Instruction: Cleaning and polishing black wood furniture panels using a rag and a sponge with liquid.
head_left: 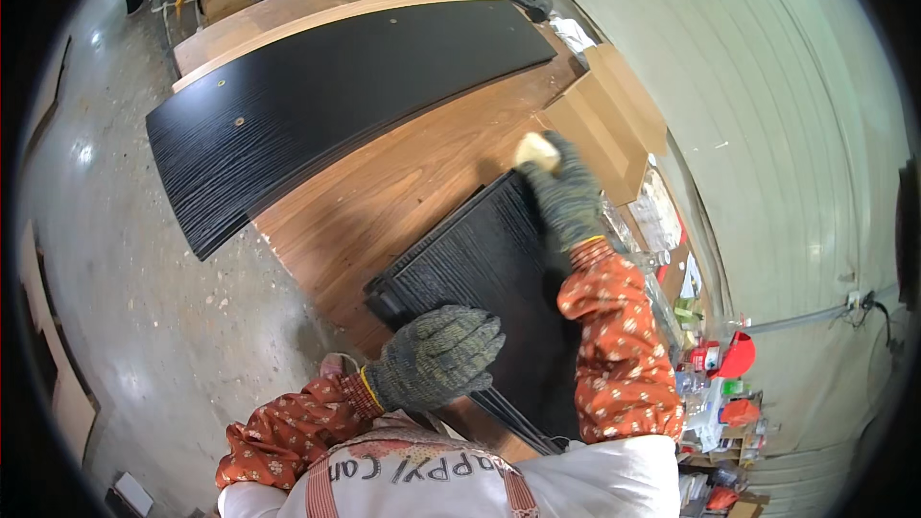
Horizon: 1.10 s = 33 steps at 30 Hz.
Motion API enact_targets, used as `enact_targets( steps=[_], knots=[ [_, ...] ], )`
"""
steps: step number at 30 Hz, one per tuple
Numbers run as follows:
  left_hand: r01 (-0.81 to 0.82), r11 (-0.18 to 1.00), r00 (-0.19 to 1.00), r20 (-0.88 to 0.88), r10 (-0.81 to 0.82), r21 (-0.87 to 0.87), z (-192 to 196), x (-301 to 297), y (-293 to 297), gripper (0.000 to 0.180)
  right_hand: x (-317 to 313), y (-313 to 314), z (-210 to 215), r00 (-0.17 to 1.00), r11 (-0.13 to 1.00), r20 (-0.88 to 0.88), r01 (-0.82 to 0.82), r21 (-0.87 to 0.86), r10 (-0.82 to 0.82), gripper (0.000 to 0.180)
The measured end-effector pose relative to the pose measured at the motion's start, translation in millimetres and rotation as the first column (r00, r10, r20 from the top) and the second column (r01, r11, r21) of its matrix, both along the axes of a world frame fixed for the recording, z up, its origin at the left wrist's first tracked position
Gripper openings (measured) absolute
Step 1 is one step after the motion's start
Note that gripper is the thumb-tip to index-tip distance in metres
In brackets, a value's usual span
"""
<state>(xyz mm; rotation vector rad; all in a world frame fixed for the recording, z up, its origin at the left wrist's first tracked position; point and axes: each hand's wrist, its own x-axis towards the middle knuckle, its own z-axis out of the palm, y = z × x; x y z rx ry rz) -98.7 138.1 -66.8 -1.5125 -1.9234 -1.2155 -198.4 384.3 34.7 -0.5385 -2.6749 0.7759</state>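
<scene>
black panels (pixel 480 269) on wooden table (pixel 403 192), perhaps workshop.

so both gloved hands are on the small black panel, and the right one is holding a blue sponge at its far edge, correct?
Not quite. In the head view the pad in the right hand is pale cream, not blue. The rest holds: the left hand rests on the near end of the small black panel, and the right hand works at its far edge.
</scene>
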Motion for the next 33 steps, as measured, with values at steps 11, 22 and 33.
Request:
enact_targets(
  steps=[11,22,33],
  knots=[
    [0.048,0.999,0.999,0.003,-0.048,0.003,-54.9,41.0,5.8,0.042,72.6,-163.3,26.5,0.63,0.573,0.119,-0.757,0.315,0.767,0.048],
    [0.104,0.858,-0.163,0.86,-0.484,0.502,-48.2,87.1,12.2,0.048,74.1,-167.4,13.8,0.648,0.617,0.004,-0.728,0.298,0.762,0.044],
    [-0.173,0.982,0.985,-0.013,0.173,-0.07,-9.7,72.2,-15.1,0.043,57.3,-150.2,14.2,0.846,0.767,0.213,-0.534,0.356,0.489,0.049]
  ],
)
